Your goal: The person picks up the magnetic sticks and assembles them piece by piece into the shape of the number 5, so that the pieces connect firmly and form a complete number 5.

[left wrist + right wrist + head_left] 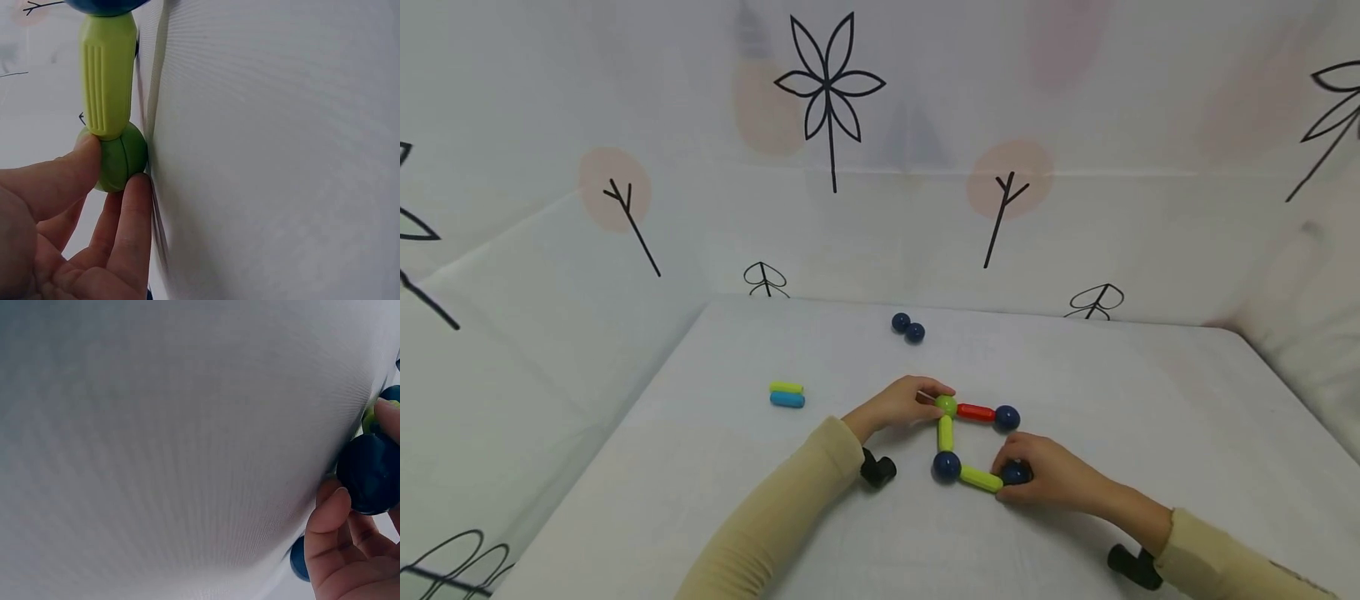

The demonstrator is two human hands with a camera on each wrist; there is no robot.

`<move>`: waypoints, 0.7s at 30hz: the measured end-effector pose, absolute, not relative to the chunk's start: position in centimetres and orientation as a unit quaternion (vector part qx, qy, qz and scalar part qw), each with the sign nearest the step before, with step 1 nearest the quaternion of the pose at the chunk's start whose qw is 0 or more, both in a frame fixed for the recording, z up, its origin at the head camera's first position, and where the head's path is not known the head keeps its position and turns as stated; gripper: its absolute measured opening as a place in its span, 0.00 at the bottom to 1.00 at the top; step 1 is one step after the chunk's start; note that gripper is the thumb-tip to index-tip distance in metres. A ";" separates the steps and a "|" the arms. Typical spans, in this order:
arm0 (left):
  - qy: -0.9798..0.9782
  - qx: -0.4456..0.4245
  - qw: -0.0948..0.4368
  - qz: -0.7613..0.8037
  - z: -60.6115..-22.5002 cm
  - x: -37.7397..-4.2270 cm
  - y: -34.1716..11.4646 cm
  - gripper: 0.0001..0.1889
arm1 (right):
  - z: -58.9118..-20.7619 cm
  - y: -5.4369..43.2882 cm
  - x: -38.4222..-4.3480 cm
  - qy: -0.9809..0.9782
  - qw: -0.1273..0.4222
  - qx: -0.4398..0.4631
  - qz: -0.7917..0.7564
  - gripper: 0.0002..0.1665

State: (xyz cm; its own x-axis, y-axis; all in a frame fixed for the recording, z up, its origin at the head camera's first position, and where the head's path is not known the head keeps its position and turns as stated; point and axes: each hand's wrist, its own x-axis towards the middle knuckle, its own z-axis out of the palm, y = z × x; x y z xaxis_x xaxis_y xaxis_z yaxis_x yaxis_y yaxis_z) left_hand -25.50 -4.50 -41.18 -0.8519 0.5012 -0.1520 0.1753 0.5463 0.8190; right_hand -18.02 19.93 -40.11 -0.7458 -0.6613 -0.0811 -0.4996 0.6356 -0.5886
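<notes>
Balls and rods form a three-sided open frame on the white table. My left hand [912,402] pinches the green ball [946,406] at its upper left corner, between thumb and fingers in the left wrist view. From that ball a red rod [976,412] runs right to a dark blue ball [1007,418], and a yellow-green rod [946,434] runs down to another dark blue ball [947,467]. A second yellow-green rod [981,478] joins this corner to a dark blue ball [369,475], which my right hand [1056,475] grips with thumb and fingers. The two right-hand balls stand apart.
Two dark blue balls [907,327] sit near the table's back. On the left, a loose yellow-green rod [786,387] lies beside a blue rod [787,400]. Black wrist devices [877,469] hang below both sleeves. A patterned white cloth wall [880,225] rises behind the table.
</notes>
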 end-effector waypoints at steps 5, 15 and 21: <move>0.858 0.199 0.189 0.435 -41.0 -25.4 -4.5 0.18 | -40.1 20.1 -18.0 0.889 0.139 -0.325 -0.290 0.12; 0.859 0.195 0.188 0.434 -41.2 -25.5 -4.5 0.17 | -40.1 20.6 -17.9 0.878 0.135 -0.306 -0.343 0.13; 0.861 0.192 0.191 0.431 -41.2 -25.5 -4.4 0.18 | -39.9 20.6 -17.8 0.882 0.140 -0.294 -0.341 0.17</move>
State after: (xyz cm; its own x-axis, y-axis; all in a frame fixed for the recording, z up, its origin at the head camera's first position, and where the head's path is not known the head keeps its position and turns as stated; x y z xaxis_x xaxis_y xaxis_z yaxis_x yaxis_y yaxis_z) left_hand -25.49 -4.44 -41.22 -0.8532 0.4957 -0.1626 0.1664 0.5539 0.8158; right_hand -17.79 20.61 -39.86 -0.7883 -0.6135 -0.0470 -0.4223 0.5951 -0.6838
